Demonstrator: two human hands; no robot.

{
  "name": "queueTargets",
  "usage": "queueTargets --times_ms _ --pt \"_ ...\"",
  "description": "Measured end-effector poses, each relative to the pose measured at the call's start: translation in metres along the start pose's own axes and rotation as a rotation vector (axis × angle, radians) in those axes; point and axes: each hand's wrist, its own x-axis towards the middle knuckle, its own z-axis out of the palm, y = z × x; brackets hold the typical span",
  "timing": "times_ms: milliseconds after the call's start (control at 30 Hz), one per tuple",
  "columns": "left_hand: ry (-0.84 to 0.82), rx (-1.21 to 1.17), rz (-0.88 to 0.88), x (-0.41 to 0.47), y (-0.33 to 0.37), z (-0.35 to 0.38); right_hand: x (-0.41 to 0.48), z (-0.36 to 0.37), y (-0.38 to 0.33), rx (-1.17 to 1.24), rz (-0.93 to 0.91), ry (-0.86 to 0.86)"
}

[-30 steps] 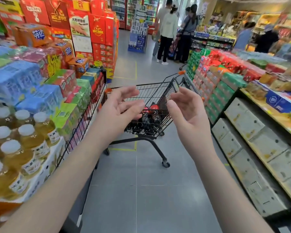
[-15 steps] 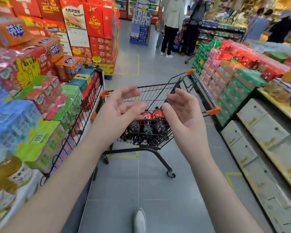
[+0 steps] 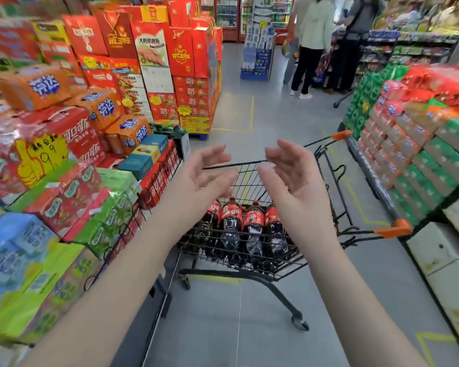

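A black wire shopping cart (image 3: 329, 181) with orange handle ends stands in the aisle ahead of me. Several dark cola bottles (image 3: 252, 229) with red labels lie in its basket. My left hand (image 3: 204, 176) and my right hand (image 3: 294, 178) are raised in front of the cart, palms facing each other, fingers relaxed and spread. Neither hand holds or touches anything. The hands hide part of the basket's near side.
Stacked drink cases (image 3: 72, 197) behind a wire rack fill the left side. Red gift boxes (image 3: 154, 54) tower beyond them. Shelves of red and green packs (image 3: 419, 154) line the right. People (image 3: 313, 35) stand at the far end of the grey floor.
The cart is nearer and larger in view, more bottles show. Both hands stay raised and empty, a little farther apart. The view has shifted forward along the aisle.
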Motion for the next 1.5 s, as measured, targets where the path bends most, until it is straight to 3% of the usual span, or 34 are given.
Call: queueTargets --times_ms 567,900,1200,1500 --pt "0.015 -0.072 -0.015 0.187 -0.059 -0.067 0.158 0.073 0.083 -0.083 0.039 -0.039" --pt "-0.043 -0.098 -0.054 0.3 -0.101 -0.107 0.252 0.118 0.127 -0.112 0.099 0.035" --pt "-0.072 -0.042 -0.211 0.343 -0.158 -0.101 0.284 0.112 0.189 -0.083 0.246 0.075" --pt "0.061 0.029 -0.392 0.355 -0.225 -0.086 0.313 0.105 0.271 -0.036 0.437 -0.105"
